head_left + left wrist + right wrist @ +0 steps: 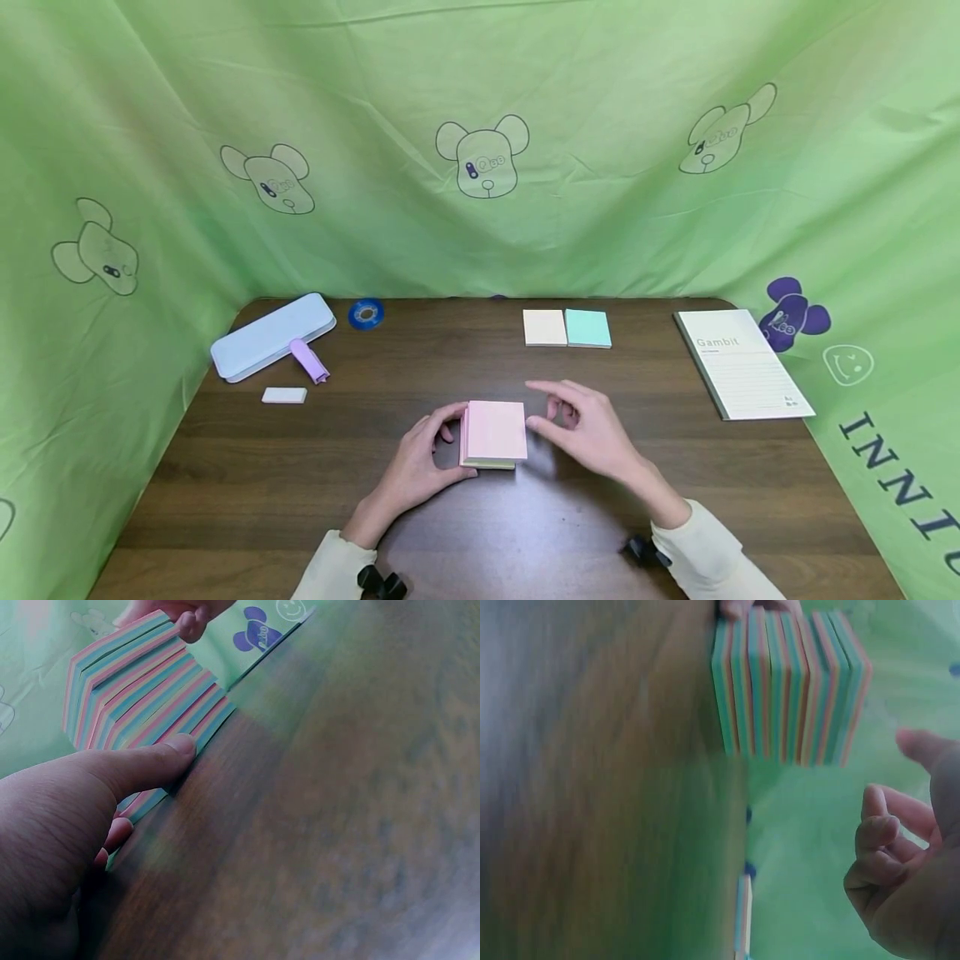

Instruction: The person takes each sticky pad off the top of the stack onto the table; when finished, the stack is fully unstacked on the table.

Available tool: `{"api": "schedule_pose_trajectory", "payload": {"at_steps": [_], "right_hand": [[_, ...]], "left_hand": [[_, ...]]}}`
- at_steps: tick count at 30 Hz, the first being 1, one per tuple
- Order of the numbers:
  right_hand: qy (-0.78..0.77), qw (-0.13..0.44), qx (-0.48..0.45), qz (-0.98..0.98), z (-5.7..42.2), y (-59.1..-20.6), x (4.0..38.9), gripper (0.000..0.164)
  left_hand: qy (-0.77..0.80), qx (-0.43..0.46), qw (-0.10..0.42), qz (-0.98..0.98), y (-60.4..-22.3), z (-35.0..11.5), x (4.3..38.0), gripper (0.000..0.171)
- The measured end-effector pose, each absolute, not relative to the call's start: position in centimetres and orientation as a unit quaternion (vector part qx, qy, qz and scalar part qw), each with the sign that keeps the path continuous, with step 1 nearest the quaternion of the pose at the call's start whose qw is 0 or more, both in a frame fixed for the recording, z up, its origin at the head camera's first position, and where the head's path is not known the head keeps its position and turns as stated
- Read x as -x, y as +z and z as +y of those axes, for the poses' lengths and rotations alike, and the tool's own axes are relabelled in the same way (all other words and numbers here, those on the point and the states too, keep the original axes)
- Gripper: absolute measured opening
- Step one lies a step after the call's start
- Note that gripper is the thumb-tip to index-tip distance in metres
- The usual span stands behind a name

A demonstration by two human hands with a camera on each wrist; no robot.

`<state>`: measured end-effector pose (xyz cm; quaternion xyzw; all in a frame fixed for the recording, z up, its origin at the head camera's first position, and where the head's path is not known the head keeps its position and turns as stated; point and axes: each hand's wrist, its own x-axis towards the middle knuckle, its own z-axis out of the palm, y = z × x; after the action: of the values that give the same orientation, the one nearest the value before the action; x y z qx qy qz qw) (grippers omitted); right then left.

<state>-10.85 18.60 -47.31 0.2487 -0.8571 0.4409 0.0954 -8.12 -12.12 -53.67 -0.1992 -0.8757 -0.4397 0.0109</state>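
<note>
A tall stack of sticky note pads (494,432) stands on the table in front of me, pink on top. Its sides show pink, yellow, green and blue bands in the left wrist view, where the pads (150,694) sit slightly out of line. My left hand (417,460) holds the stack from its left, thumb low at the front and fingers round the back. Just off the stack's right side hovers my right hand (592,427), index finger and thumb apart, the other fingers bent. In the right wrist view a gap shows between that hand (907,877) and the pads (787,690).
Cream (544,327) and mint (588,327) sticky pads lie side by side behind. A Gambit notepad (742,367) is at the right edge. On the left are a light blue case (272,335), a purple object (308,360), a white block (284,396) and blue tape (366,314).
</note>
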Motion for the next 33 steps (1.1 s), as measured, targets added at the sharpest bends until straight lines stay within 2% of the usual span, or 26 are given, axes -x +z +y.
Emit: {"api": "schedule_pose_trajectory", "payload": {"at_steps": [8,11,19,33], "right_hand": [[0.392,0.043,-0.251,-0.884,16.6,-47.6,9.5,0.084],[0.383,0.036,-0.253,-0.888,16.2,-47.8,9.3,0.089],[0.393,0.037,-0.262,-0.881,15.7,-48.1,9.0,0.082],[0.44,0.051,-0.261,-0.858,17.0,-48.0,9.6,0.079]], "left_hand": [[-0.437,0.2,0.009,-0.877,-53.6,-12.1,8.1,0.095],[-0.44,0.2,0.009,-0.876,-53.6,-12.1,8.1,0.095],[-0.44,0.203,0.014,-0.875,-53.6,-12.3,8.1,0.096],[-0.439,0.207,0.017,-0.874,-53.8,-12.3,8.2,0.097]]}}
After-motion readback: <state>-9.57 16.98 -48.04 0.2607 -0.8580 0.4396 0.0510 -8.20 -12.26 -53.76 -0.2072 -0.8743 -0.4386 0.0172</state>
